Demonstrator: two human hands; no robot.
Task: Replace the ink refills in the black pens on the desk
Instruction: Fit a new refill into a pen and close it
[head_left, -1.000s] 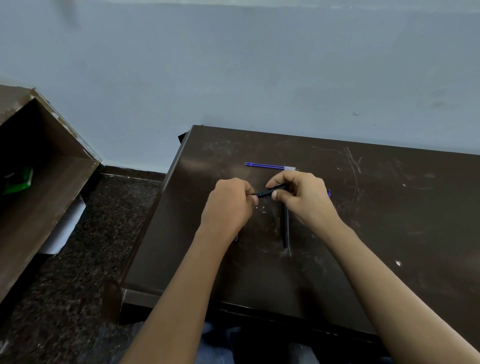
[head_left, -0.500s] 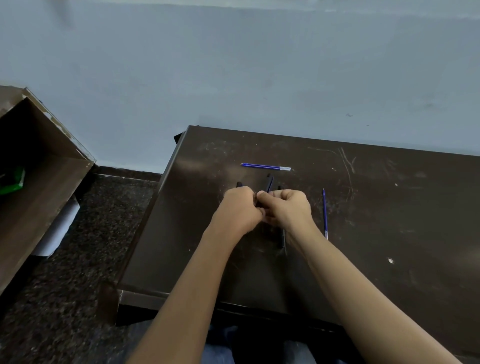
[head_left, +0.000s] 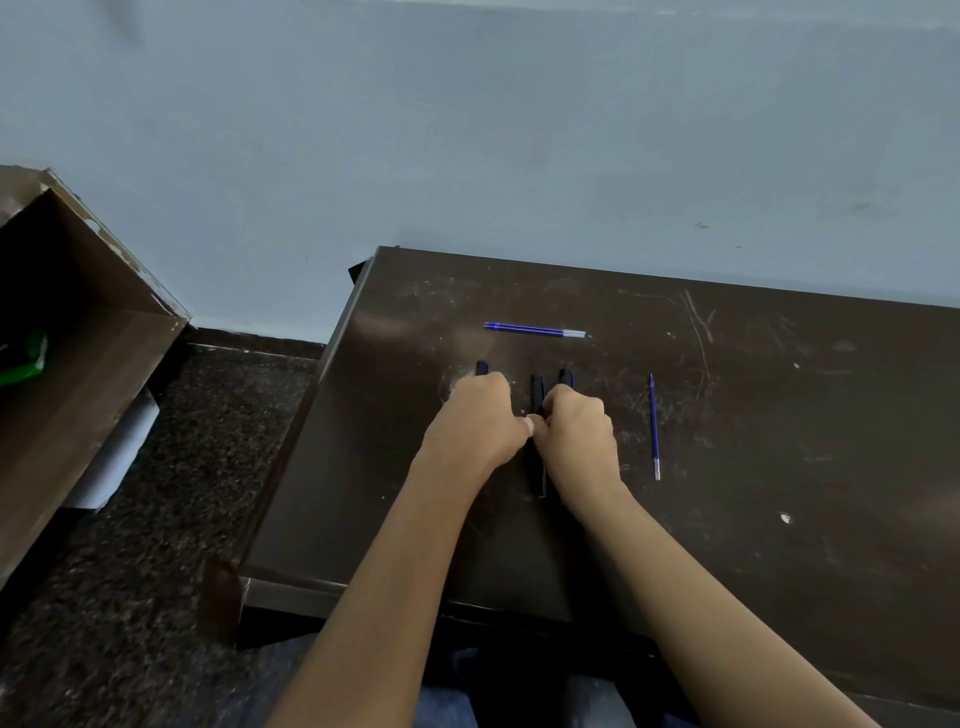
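Three black pens lie side by side on the dark desk (head_left: 779, 415), pointing away from me. My left hand (head_left: 475, 423) is closed and covers the left pen (head_left: 482, 367), so only its far tip shows. My right hand (head_left: 579, 439) is closed over the right pen (head_left: 566, 376). The thumbs of both hands meet on the middle pen (head_left: 537, 391), whose near end shows below my hands. One blue ink refill (head_left: 535, 330) lies crosswise beyond the pens. A second blue refill (head_left: 653, 426) lies lengthwise to the right of my right hand.
The desk's left edge (head_left: 311, 415) drops to a dark speckled floor (head_left: 171, 493). A brown wooden shelf unit (head_left: 78, 364) stands at the left with something green inside. A pale blue wall (head_left: 519, 156) runs behind the desk.
My hands came down onto the desk with the pen they held crosswise; it now points away from me among the other pens. The right refill, hidden before, is in view.
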